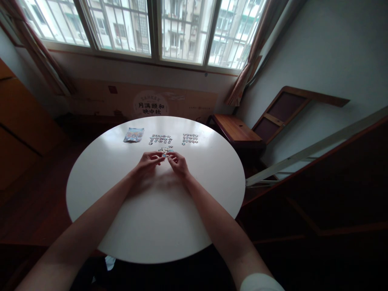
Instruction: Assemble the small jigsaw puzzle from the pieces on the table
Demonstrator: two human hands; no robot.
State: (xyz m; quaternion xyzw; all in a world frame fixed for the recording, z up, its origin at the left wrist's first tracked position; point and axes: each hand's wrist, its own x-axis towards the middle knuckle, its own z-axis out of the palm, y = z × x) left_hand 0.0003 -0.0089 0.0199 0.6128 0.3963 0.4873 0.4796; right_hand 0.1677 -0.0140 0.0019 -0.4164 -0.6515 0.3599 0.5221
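Both hands meet over a small pile of jigsaw puzzle pieces (166,149) near the middle of the white round table. My left hand (149,159) comes in from the left, fingers curled and closed at a bluish puzzle piece (164,155). From the other side, my right hand (178,163) pinches at the same spot with thumb and forefinger. The piece is tiny in this view, and fingers partly cover it. Beyond the hands lie a group of loosely rowed pieces (160,139) and, to its right, another group in rows (190,138).
A picture packet (133,135) lies on the white table (157,226), left of the pieces. A wooden folding chair (239,128) stands past the table's right edge. Behind the table are a printed box or panel (194,97) and barred windows (184,32).
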